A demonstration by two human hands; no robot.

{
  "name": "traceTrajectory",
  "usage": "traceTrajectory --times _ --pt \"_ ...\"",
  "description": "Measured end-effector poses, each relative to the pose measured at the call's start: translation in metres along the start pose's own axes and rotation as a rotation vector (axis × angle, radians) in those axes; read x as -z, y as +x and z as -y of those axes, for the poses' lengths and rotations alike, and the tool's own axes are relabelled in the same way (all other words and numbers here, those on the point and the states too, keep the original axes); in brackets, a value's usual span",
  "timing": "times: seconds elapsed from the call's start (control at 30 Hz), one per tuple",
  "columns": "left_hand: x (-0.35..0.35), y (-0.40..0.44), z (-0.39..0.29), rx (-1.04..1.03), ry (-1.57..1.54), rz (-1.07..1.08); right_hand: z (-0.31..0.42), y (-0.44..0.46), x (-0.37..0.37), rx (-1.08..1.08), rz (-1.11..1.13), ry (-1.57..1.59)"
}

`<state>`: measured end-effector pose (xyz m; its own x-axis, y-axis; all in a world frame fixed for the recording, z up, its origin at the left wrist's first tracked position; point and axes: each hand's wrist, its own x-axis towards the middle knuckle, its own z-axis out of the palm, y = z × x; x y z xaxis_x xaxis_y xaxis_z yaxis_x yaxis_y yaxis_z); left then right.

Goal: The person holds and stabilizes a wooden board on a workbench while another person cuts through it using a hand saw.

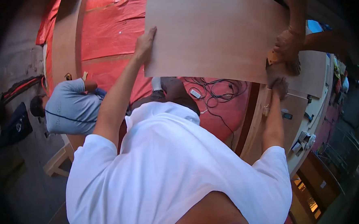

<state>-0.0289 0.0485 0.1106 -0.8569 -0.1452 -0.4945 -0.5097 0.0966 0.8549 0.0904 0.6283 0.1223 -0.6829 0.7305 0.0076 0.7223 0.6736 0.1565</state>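
A broad, pale brown plywood sheet (208, 33) spans the upper middle of the view. My left hand (145, 44) grips its left edge, fingers closed round the board. At the near right corner, my right hand (279, 87) is closed on the sheet's edge, with its fingertips partly in shadow. Just beyond it, a co-worker's hand (287, 45) presses an orange-brown tool (273, 58) against the right part of the sheet. The tool's exact kind is hidden by that hand and the shadow.
Behind the sheet lies red sheeting (110, 34), with black cables (223, 91) and a white power strip (195, 93) on it. A workbench (313, 117) with boards and small tools runs along the right. Another person in a grey shirt (71, 105) bends down at left.
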Motion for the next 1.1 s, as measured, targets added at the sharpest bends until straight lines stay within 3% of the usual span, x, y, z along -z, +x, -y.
traceTrajectory --times 0.13,0.23,0.43,0.63,0.73,0.83,1.1 --pt "0.001 0.009 0.011 -0.038 -0.076 0.029 -0.005 0.008 -0.008 0.031 -0.001 0.037" --pt "0.004 0.003 0.001 0.051 0.028 0.032 0.003 0.000 0.003 0.016 -0.003 0.097" --pt "-0.003 -0.001 -0.005 0.063 -0.147 0.015 0.005 -0.004 0.005 -0.005 -0.025 0.143" --pt "0.000 0.026 0.025 0.039 -0.172 0.087 0.003 0.002 0.002 0.014 -0.029 0.153" --pt "0.005 0.018 0.016 0.053 -0.009 0.065 0.000 0.005 -0.002 0.036 -0.007 0.188" --pt "-0.002 0.020 0.021 0.025 -0.127 0.024 0.000 0.008 -0.005 0.038 -0.025 0.179" --pt "0.003 0.007 0.010 -0.017 -0.013 0.014 -0.009 0.012 -0.010 0.009 0.035 0.180"
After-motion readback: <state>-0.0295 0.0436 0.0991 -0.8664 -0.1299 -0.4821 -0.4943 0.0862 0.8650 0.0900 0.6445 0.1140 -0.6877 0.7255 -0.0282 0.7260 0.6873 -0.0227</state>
